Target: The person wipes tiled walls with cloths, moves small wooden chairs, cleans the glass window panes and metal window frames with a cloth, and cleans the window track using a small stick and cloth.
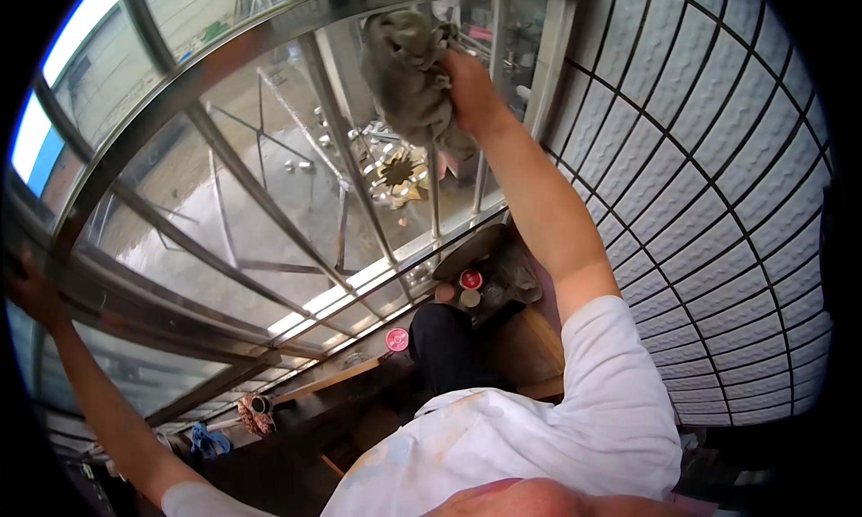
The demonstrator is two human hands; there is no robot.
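Observation:
My right hand [471, 91] is raised high at the window and closed around a bunched, grey-green cloth [404, 73]. The cloth hangs in front of the metal window bars [337, 127] near the right end of the window. Far out at the left edge, my left hand [34, 294] grips the metal window frame [99, 279]; its fingers are dim there and partly lost in the dark rim of the view. Both arms are stretched wide apart.
A white tiled wall [700, 185] rises close on the right. Below the window are several small containers, a red-topped tin [471, 279], a pink-red lid [397, 339], a clear plastic bag [523, 282] and a blue cloth [210, 441]. My dark-trousered knee [442, 337] is near the sill.

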